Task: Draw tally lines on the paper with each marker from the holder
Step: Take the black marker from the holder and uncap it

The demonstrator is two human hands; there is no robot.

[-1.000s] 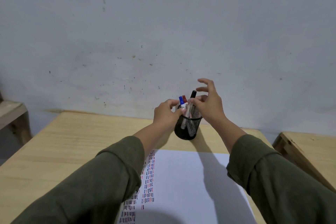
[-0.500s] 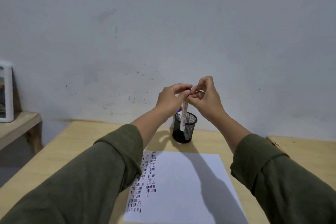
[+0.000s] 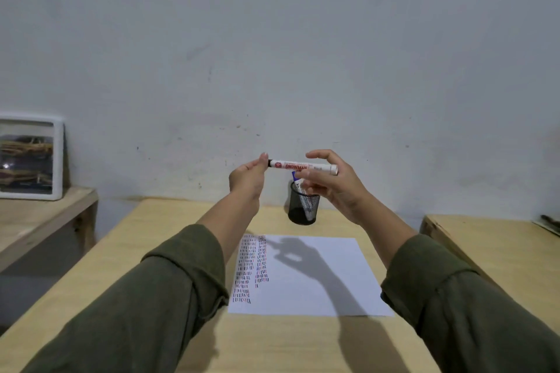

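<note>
A white marker (image 3: 298,166) with red lettering lies level in the air above the black mesh holder (image 3: 304,206). My left hand (image 3: 248,177) pinches its dark cap end. My right hand (image 3: 336,183) holds the barrel's other half between thumb and fingers. The holder stands at the table's far edge with a blue-capped marker (image 3: 294,176) and another white one inside, partly hidden by my right hand. The white paper (image 3: 321,275) lies nearer on the table, with columns of short red, blue and black tally lines (image 3: 253,266) down its left side.
The wooden table (image 3: 121,251) meets a grey wall behind the holder. A lower wooden bench (image 3: 36,218) at left carries a white-framed box (image 3: 30,157). Another wooden surface (image 3: 497,248) stands to the right of the table.
The marker came up out of the holder and turned from upright to level. Both hands moved apart along it, the left to the cap end, the right to the barrel.
</note>
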